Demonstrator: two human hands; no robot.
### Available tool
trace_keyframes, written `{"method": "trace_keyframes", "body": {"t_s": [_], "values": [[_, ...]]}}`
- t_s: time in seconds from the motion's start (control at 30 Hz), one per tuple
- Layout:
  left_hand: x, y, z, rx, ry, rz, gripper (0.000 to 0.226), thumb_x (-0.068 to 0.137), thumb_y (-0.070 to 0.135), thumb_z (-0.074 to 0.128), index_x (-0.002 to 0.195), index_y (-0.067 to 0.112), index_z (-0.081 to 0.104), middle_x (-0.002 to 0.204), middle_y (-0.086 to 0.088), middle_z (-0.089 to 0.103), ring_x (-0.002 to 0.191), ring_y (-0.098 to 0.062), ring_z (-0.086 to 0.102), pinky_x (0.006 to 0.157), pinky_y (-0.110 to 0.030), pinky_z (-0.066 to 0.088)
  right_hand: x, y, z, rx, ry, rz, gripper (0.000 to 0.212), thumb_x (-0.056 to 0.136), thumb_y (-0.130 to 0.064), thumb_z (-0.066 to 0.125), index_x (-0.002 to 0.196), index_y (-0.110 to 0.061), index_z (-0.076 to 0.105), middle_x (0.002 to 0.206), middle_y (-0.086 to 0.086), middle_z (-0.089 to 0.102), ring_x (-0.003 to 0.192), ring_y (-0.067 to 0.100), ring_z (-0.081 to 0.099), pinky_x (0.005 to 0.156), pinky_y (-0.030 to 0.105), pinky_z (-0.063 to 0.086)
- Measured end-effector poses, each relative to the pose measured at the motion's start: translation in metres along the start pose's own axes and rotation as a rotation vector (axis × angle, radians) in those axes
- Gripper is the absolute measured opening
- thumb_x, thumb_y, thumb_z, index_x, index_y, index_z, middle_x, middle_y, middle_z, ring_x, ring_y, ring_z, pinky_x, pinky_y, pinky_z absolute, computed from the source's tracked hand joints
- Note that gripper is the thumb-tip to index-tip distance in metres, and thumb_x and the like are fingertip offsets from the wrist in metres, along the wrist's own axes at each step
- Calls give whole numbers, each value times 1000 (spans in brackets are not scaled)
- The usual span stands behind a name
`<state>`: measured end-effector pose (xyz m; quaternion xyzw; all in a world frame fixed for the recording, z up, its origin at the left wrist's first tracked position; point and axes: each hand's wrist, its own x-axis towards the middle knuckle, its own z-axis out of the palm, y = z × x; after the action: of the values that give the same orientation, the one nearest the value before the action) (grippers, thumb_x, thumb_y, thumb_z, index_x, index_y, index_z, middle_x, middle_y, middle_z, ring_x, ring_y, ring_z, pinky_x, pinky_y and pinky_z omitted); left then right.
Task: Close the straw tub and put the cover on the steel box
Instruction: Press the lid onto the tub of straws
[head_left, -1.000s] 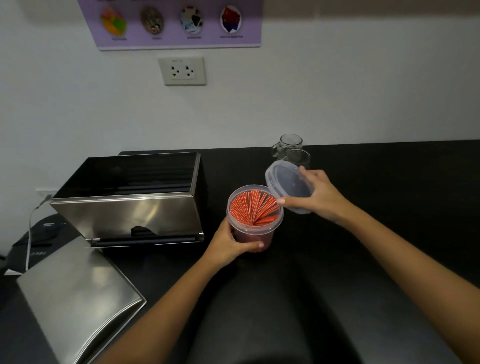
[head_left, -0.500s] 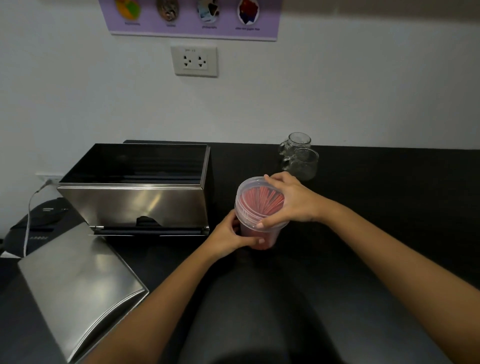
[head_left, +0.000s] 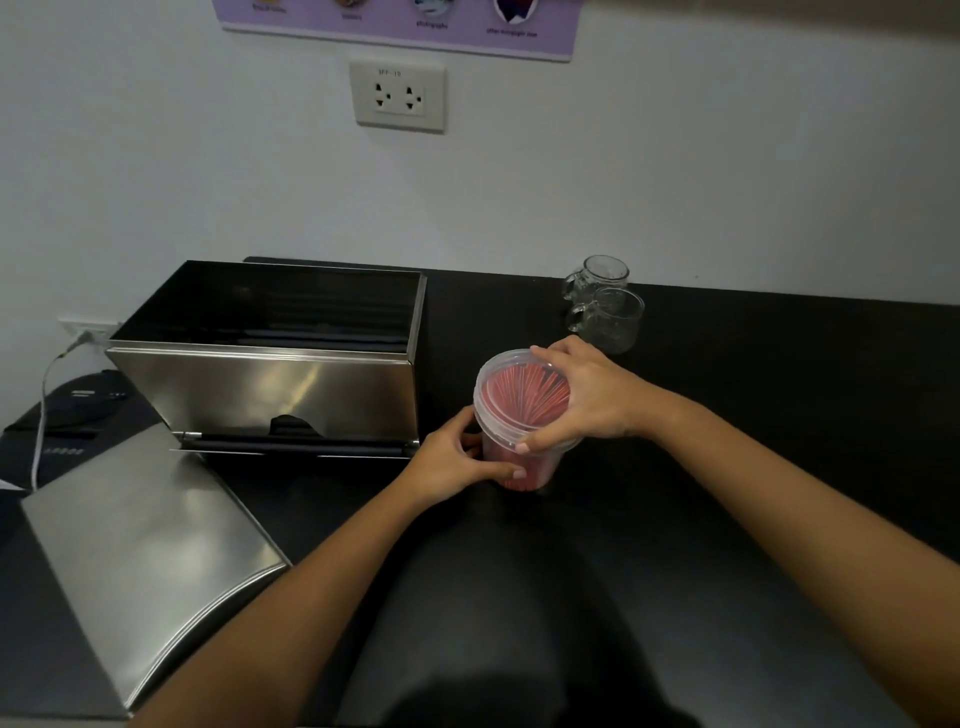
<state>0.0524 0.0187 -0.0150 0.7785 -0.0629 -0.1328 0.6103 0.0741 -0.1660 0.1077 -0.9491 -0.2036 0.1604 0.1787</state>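
A clear plastic straw tub (head_left: 519, 462) full of red straws stands on the black counter, right of the steel box. Its translucent lid (head_left: 511, 389) lies on top of the tub's rim. My right hand (head_left: 582, 400) is spread over the lid's right side, thumb on its front edge. My left hand (head_left: 457, 457) grips the tub's lower left wall. The open steel box (head_left: 270, 389) sits left of the tub, its top uncovered. Its curved steel cover (head_left: 140, 540) lies flat on the counter at the front left.
Two glass mugs (head_left: 605, 306) stand behind the tub near the wall. A black device with a white cable (head_left: 67, 415) sits at the far left. A wall socket (head_left: 397, 96) is above the box. The black counter (head_left: 779, 389) stretches to the right.
My right hand has brought the lid from beside the tub down onto its rim and now presses on it. My left hand has kept its hold on the tub.
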Motion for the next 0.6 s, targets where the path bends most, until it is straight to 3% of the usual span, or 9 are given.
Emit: {"method": "trace_keyframes", "body": {"t_s": [0.13,0.33,0.47,0.6], "values": [[0,-1,0,2,3,18,87,40,48,86,116,49,45,121,15,56,115,-7,52,90,-22,45,0,-1,-2,16,13,-10,118,49,-60,76,143,-21,16,135,-1,27,124,16,28,98,35,31],[0,0,1,5,21,1,79,36,52,86,104,60,46,115,17,59,114,-8,54,89,-22,47,2,-1,-6,-29,16,-20,119,48,-62,75,143,-21,16,133,-3,27,120,11,27,90,29,29],[0,0,2,7,26,15,87,37,51,86,115,49,47,124,8,59,116,-12,54,98,-34,47,3,-1,-3,-96,15,-16,119,47,-65,73,143,-22,15,133,-1,28,120,14,28,86,30,30],[-1,1,0,29,18,7,91,38,52,85,119,48,44,126,7,56,117,-13,53,98,-34,46,2,-1,0,-88,17,8,121,46,-67,72,143,-22,14,134,-1,26,123,16,27,88,33,31]]}}
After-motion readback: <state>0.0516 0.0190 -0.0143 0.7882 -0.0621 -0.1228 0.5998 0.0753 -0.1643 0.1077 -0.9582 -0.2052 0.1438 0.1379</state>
